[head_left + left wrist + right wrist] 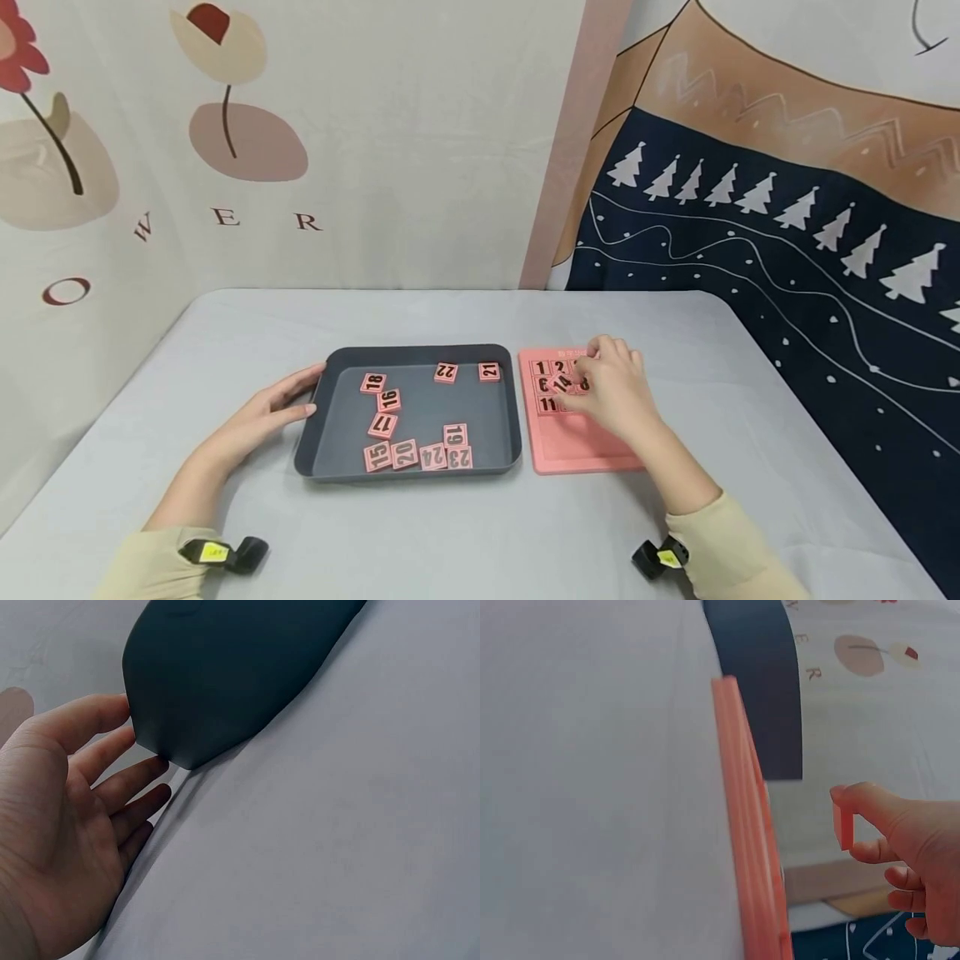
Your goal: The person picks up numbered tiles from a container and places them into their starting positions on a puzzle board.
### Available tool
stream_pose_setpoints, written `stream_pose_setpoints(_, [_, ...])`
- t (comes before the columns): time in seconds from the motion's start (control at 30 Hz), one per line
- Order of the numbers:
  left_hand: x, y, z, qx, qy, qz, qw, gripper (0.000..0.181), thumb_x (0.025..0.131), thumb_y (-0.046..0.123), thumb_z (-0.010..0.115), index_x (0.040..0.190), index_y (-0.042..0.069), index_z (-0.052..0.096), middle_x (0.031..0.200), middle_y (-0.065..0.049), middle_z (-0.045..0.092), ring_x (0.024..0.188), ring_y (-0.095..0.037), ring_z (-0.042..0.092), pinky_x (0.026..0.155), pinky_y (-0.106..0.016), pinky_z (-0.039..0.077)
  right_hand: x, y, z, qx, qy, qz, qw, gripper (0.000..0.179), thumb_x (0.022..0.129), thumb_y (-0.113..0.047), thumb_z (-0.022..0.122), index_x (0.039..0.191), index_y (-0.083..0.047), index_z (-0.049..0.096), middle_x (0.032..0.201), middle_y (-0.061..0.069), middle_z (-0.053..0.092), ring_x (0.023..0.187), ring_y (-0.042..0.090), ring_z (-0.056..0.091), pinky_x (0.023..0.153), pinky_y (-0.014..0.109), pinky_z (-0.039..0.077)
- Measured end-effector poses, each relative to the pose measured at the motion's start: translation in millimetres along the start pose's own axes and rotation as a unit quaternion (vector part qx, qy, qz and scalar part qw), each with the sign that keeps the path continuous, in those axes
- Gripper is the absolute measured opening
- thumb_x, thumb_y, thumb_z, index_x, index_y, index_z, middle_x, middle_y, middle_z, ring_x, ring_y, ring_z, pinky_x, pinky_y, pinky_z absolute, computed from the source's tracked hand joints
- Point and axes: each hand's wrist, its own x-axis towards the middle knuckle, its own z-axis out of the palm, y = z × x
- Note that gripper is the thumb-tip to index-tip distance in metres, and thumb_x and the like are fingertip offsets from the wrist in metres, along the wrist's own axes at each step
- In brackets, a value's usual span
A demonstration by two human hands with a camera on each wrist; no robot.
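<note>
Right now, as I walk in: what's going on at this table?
A person is handling numbered tiles. The right grip pinches the 14 tile, tilted and raised over the pink board. Board tiles including 1, 2, 6 and 11 show; the hand hides part of the layout. The left grip touches the left edge of the dark gray tray, fingers fairly straight. Ten loose tiles, 15 through 24, lie scattered in the tray at various angles.
</note>
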Motion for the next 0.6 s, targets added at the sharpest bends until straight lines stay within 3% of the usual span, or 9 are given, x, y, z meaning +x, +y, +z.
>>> stream_pose_setpoints(0.3, [-0.6,-0.9,-0.5,-0.002,0.001,0.005,1.0,0.06,0.097,0.018,0.058,0.15,0.007,0.032,0.151,-0.019,0.031,0.124,0.008,0.033,0.095,-0.006,0.026,-17.0,28,-6,-0.021,-0.001,0.052,0.9984,0.038,0.066,-0.043,0.085,0.064,-0.017,0.057,0.095,0.007,0.045,0.089,0.029,0.038,0.073,0.043,0.028])
stream_pose_setpoints(0.6, [0.3,-3.5,-0.4,0.0,0.001,0.005,1.0,0.06,0.097,0.019,0.057,0.15,0.008,0.032,0.151,-0.017,0.031,0.126,0.004,0.032,0.095,-0.006,0.026,-28.6,40,-13,-0.034,-0.02,0.109,0.9933,0.039,0.069,-0.042,0.083,0.06,-0.016,0.056,0.095,0.012,0.046,0.089,0.031,0.038,0.073,0.045,0.029])
